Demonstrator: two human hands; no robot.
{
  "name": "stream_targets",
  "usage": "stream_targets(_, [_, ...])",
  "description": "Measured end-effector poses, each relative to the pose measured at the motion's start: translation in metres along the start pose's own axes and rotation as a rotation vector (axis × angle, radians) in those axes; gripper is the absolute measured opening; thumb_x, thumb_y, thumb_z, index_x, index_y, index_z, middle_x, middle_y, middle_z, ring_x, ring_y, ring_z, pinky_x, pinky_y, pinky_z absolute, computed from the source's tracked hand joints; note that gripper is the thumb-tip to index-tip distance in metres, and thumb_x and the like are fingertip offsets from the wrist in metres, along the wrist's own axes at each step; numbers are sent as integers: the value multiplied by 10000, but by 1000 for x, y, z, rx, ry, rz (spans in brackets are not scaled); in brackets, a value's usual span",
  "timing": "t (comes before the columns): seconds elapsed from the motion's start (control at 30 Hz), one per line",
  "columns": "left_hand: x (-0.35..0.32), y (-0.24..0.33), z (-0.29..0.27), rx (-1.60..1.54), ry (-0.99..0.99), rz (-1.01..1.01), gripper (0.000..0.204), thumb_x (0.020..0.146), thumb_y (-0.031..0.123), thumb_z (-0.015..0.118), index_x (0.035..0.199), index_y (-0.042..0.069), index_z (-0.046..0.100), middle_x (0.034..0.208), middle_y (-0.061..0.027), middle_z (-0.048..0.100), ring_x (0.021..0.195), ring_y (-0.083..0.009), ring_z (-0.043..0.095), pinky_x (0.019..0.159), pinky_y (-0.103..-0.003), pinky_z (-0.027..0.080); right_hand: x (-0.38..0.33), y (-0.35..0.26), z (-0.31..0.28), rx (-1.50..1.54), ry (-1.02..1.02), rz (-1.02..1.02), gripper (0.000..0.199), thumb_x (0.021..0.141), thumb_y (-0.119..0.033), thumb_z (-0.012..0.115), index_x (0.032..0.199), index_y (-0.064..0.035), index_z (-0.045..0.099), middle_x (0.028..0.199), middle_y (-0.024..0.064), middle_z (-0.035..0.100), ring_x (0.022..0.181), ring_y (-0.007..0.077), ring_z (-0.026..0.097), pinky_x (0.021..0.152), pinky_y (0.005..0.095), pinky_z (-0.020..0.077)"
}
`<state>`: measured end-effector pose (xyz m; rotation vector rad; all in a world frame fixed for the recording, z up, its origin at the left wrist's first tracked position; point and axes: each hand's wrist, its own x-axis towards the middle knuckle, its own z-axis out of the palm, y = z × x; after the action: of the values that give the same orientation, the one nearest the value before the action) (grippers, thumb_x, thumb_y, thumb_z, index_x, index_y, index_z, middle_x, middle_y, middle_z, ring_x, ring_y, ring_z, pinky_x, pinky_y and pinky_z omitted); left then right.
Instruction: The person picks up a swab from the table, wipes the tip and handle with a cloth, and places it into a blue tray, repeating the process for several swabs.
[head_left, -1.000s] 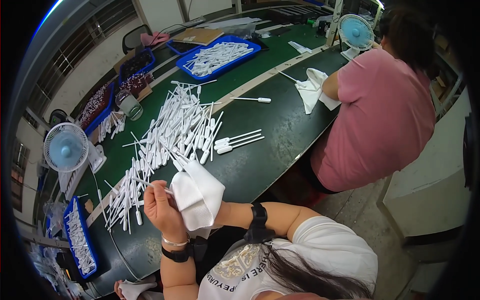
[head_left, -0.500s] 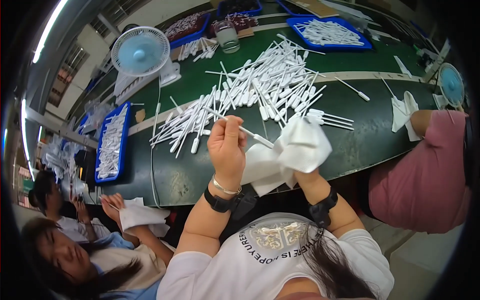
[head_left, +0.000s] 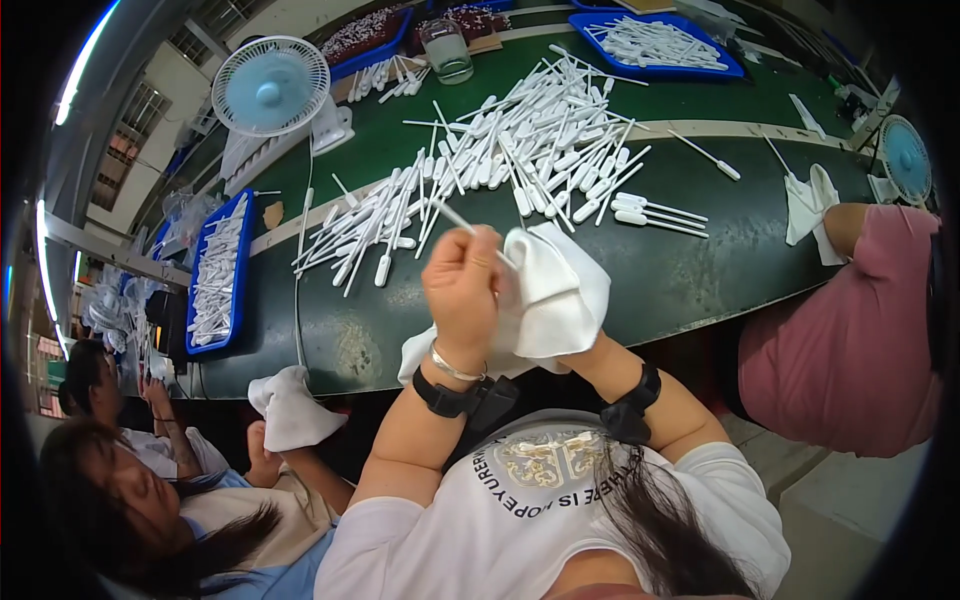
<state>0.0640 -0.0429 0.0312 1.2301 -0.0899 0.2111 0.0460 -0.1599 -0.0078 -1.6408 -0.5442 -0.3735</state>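
My left hand (head_left: pixel 462 290) is closed around a thin white plastic pipette (head_left: pixel 455 216) whose stem sticks up to the left above my fist. My right hand is wrapped inside a white cloth (head_left: pixel 552 293), pressed against the left hand and the pipette; only its wrist with a black band shows. Both hands hover above the near edge of the green table (head_left: pixel 690 275). A large heap of white pipettes (head_left: pixel 500 160) lies spread across the table just beyond my hands.
Blue trays of pipettes sit at the left (head_left: pixel 218 270) and far right (head_left: pixel 660 42). A small fan (head_left: pixel 268 88) and a glass cup (head_left: pixel 447 50) stand at the back. A person in pink (head_left: pixel 850 340) sits to my right; another person with a white cloth (head_left: pixel 292 410) sits left.
The view swung from right to left across the table. My hands stayed together with the cloth and pipette, now nearer the table's edge.
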Motion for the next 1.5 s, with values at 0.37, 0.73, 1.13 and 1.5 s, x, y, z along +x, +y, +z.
stream_targets(0.37, [-10, -3, 18, 160, -51, -105, 80, 850, 98, 523, 820, 25, 538, 599, 6, 496, 465, -40, 400, 436, -161, 307, 1, 19, 7, 75, 202, 134, 356, 788, -176, 590, 1084, -17, 472, 973, 70, 521, 865, 160, 508, 765, 295, 426])
stream_targets(0.73, [-17, -10, 29, 857, -584, 840, 142, 655, -32, 629, 768, 20, 561, 742, -108, 546, 691, -255, 526, 589, -323, 429, -2, 17, -19, 1146, 279, 495, 181, 840, -130, 493, 987, -24, 487, 904, 50, 532, 788, 152, 532, 679, 278, 454])
stream_targets(1.13, [57, 16, 9, -51, -317, -323, 184, 882, 235, 460, 924, 57, 476, 721, -46, 537, 534, -102, 467, 451, -242, 373, -11, 18, -41, 439, 94, 347, 273, 858, -132, 493, 1101, -8, 482, 1024, 79, 538, 897, 151, 537, 767, 279, 449])
stream_targets(1.5, [202, -53, 146, 386, -647, -538, 372, 739, -48, 494, 1107, -29, 437, 784, -34, 476, 503, -78, 392, 415, -211, 303, -36, 32, -58, 189, 17, 188, 317, 801, -85, 547, 1106, -15, 497, 1034, 112, 545, 951, 213, 532, 838, 324, 415])
